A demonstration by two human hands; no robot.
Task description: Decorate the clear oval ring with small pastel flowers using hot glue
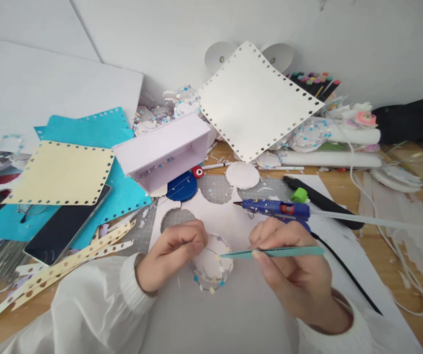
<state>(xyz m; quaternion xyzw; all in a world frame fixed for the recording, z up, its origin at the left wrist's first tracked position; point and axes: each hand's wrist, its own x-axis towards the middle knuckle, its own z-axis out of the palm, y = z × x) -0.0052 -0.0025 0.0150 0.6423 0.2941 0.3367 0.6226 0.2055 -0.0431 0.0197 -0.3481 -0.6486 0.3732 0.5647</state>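
Note:
My left hand (176, 255) is closed, thumb and fingers pinching the upper left of a thin wire ring (211, 290) dotted with small blue and cream paper shapes. Behind the ring shows a round white disc (211, 268); I cannot tell whether the two are joined. In my right hand (294, 268) are teal tweezers (300, 251), held level, their tips pointing left at the ring's upper part, by a tiny cream piece. Just beyond my right hand lies a blue hot glue gun (270, 207), with its nozzle to the left and a glue stick in its back.
A lilac box (163, 152), a blue round lid (182, 186) and a white punched card (259, 98) stand beyond my hands. On the left are a phone (67, 226), a cream punched sheet (64, 172) and paper strips (71, 265). A black cord (347, 270) runs at right.

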